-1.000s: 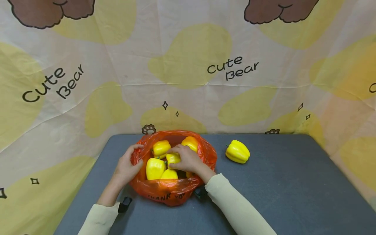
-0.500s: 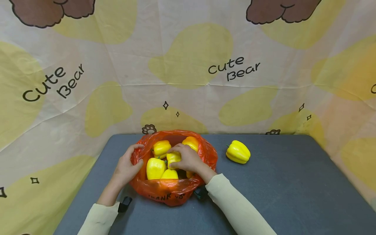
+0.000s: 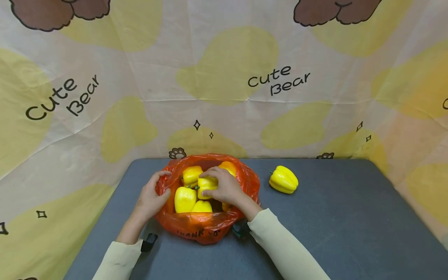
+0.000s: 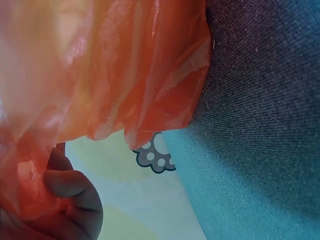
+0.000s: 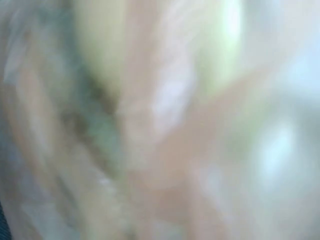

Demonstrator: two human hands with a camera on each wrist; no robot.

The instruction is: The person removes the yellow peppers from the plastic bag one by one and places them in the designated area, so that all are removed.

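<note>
An orange-red plastic bag (image 3: 196,223) stands with its mouth wide, several yellow bell peppers (image 3: 185,200) inside. At its left side my left hand (image 3: 150,198) holds the rim; in the left wrist view, curled fingers (image 4: 75,192) grip the bag's film (image 4: 165,75). Reaching into the mouth, my right hand (image 3: 225,188) grips one yellow bell pepper (image 3: 205,188) between thumb and fingers. Part of that pepper is hidden behind the hand. Blur in the right wrist view leaves only pale and yellowish patches.
One more yellow bell pepper (image 3: 284,179) lies on the dark grey table (image 3: 332,225), right of the bag. Behind the table hangs a patterned cloth (image 3: 224,77) with bear prints. Black wrist cameras (image 3: 149,242) sit under both wrists.
My right hand has shifted slightly up and right, and the gripped bell pepper has risen a little among the others. The left hand stays at the rim.
</note>
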